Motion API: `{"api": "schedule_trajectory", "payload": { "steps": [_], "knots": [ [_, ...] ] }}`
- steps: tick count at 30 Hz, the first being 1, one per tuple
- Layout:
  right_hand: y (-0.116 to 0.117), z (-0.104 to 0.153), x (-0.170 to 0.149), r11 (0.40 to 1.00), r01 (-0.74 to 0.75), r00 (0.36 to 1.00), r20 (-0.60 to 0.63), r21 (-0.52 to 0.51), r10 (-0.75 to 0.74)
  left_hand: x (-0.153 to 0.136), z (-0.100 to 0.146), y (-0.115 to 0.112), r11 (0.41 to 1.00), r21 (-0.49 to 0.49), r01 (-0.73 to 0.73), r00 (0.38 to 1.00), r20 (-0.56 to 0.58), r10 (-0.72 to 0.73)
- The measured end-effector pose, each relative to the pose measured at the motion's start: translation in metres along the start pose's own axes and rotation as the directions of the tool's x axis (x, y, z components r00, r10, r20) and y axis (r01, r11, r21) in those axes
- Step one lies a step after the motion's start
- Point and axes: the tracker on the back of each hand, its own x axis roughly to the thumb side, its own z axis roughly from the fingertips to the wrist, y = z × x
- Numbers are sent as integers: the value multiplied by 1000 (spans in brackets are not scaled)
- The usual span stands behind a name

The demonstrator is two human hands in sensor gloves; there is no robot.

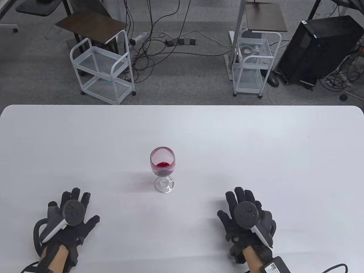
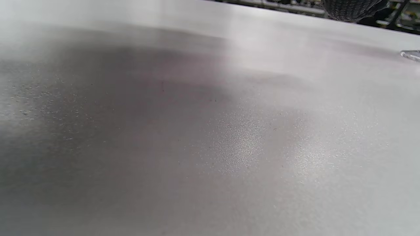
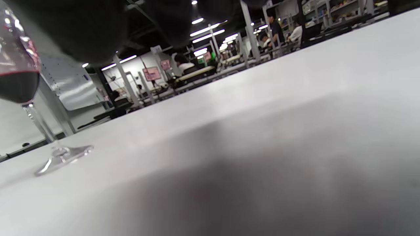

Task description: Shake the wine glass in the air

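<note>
While the wine glass point(image 1: 162, 170) is standing upright near the middle of the white table point(image 1: 256, 142), a little red wine is sitting in its bowl. The left hand point(image 1: 71, 220) is lying flat on the near left part of the table, fingers spread — it is gripping nothing. The right hand point(image 1: 246, 219) is lying flat on the near right part, fingers also spread — well apart from the glass.

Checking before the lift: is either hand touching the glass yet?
No: the glass stands alone on the table, with the left hand and right hand flat and apart from it.
</note>
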Motion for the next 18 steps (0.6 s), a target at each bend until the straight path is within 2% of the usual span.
{"api": "schedule_trajectory", "payload": {
  "steps": [6, 10, 14, 18],
  "knots": [
    [5, -2, 2, 999, 40, 998, 47, 34, -42, 0, 1, 1, 1000, 1, -1, 1000, -3, 1],
    [11, -13, 16, 968, 219, 966, 114, 121, -233, 1, 0, 1, 1000, -1, 1, 1000, 1, -1],
    [22, -38, 53, 908, 361, 912, 121, 211, -391, 1, 1, 1, 1000, 2, -5, 1000, 6, 5],
    [43, -72, 99, 843, 460, 866, 68, 278, -495, 1, 2, 2, 1000, 4, -15, 1000, 15, 15]
  ]
}}
